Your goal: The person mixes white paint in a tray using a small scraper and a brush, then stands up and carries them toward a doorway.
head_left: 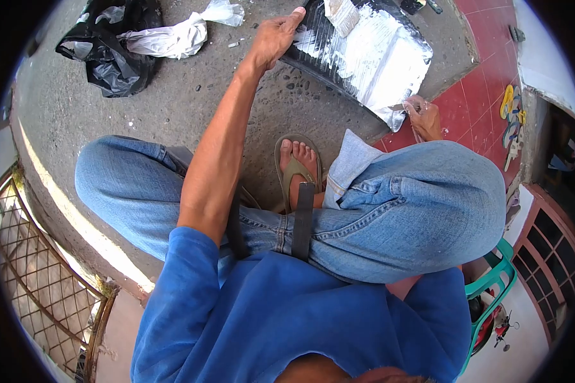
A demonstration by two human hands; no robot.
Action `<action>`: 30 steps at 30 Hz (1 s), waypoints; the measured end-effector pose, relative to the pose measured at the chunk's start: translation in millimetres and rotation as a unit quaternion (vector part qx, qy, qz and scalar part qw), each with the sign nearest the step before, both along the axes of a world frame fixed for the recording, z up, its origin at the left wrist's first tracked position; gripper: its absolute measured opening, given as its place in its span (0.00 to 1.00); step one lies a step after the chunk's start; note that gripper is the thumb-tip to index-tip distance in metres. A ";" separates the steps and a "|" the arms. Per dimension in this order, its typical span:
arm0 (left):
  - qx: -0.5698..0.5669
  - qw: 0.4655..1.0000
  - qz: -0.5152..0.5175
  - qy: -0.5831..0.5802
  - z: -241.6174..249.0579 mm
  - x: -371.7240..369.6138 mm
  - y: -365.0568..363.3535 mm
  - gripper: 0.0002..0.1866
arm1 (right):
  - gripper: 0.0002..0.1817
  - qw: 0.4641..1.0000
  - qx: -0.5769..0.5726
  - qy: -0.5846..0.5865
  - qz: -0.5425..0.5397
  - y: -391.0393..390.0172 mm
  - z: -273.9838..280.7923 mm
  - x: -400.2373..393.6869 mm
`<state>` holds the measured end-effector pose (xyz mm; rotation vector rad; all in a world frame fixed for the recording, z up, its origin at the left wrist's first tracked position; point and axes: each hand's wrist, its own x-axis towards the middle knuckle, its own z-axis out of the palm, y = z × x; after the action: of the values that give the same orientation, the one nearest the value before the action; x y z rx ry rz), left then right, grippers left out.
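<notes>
A black ribbed paint tray, thickly smeared with white paint, lies tilted on the concrete ahead of me. My left hand is closed on its left edge, thumb pointing along the rim. At the tray's near right corner, the fingers of my right hand are pinched around a thin, flat brownish piece whose tip reaches over the white paint; I cannot tell what kind of tool it is. Paint flecks show on those fingers. A pale, paint-coated block with streaks rests in the tray's far part.
A black plastic bag and a knotted white plastic bag lie on the rough concrete at the far left. Red tiles border it on the right, with flip-flops along the wall. A green plastic chair stands at my right.
</notes>
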<state>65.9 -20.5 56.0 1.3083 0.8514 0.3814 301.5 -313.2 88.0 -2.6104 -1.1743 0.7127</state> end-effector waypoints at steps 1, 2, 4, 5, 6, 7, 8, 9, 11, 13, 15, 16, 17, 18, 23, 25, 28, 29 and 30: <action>0.000 1.000 -0.008 0.009 -2.6 0.6 1.2 0.41 | 0.13 1.000 0.009 0.002 0.001 0.6 -1.8 0.1; -0.001 1.000 -0.017 0.018 -5.3 -0.1 0.8 0.41 | 0.13 1.000 0.014 -0.003 0.011 -2.6 -4.5 -2.9; -0.005 1.000 -0.011 0.022 -3.7 -1.8 -0.8 0.40 | 0.13 0.999 0.027 -0.017 0.028 -9.1 -7.5 -8.9; -0.006 1.000 -0.009 0.024 -2.5 -1.8 -1.1 0.40 | 0.13 0.999 0.018 -0.007 0.037 -9.6 -7.0 -6.4; 0.004 1.000 0.000 0.022 -4.2 -1.0 -1.3 0.40 | 0.12 0.999 0.009 0.004 0.045 -7.9 -3.2 -4.5; 0.015 1.000 0.007 0.021 -6.3 -0.3 -2.3 0.40 | 0.12 0.999 0.000 0.015 0.052 -6.7 0.6 -2.5; 0.024 0.999 0.014 0.019 -8.5 1.0 -2.3 0.40 | 0.12 0.999 0.010 -0.002 0.036 -1.5 4.9 4.0; 0.012 1.000 0.003 0.022 -9.1 2.0 -0.4 0.40 | 0.12 0.999 0.018 -0.018 0.020 8.6 10.4 13.5; -0.016 0.999 -0.016 0.028 -10.9 1.8 3.8 0.40 | 0.12 0.996 0.044 -0.075 0.003 18.3 4.6 32.0; 0.032 0.999 -0.001 0.021 -15.4 2.0 1.1 0.39 | 0.12 0.984 0.080 -0.157 0.005 25.3 -4.4 45.9; 0.051 0.998 0.001 0.029 -15.0 1.4 2.9 0.39 | 0.12 0.979 0.074 -0.185 0.049 22.5 -12.7 42.7; 0.043 0.998 -0.008 0.041 -11.6 1.0 2.5 0.39 | 0.12 0.975 0.069 -0.198 0.069 21.1 -11.4 34.9; 0.036 0.998 -0.019 0.052 -8.2 1.1 1.8 0.39 | 0.11 0.978 0.077 -0.170 0.090 15.8 -10.8 23.8; 0.048 0.998 0.003 0.033 -7.9 1.9 0.1 0.38 | 0.11 0.980 0.084 -0.143 0.109 11.6 -5.1 3.6; 0.050 0.998 0.027 0.009 -14.4 4.5 -0.8 0.35 | 0.10 0.991 0.018 -0.038 0.128 -10.3 6.3 -38.2; 0.043 0.998 0.040 0.018 -11.5 4.5 -3.7 0.35 | 0.10 0.994 0.013 -0.015 0.105 -9.0 8.3 -36.5; 0.019 0.999 0.027 0.029 0.7 4.0 -4.7 0.38 | 0.11 0.996 0.021 -0.029 0.086 11.4 4.1 -6.6; 0.008 0.999 0.018 0.032 4.1 3.4 -4.4 0.39 | 0.12 0.998 0.020 -0.040 0.053 21.6 5.8 5.9; 0.007 0.999 0.012 0.031 5.6 3.2 -4.1 0.39 | 0.13 0.998 0.019 -0.051 0.021 32.7 7.8 18.1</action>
<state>69.1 -24.6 61.7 1.3294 0.9188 0.3682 319.5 -280.4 95.8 -2.6247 -1.2606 0.5656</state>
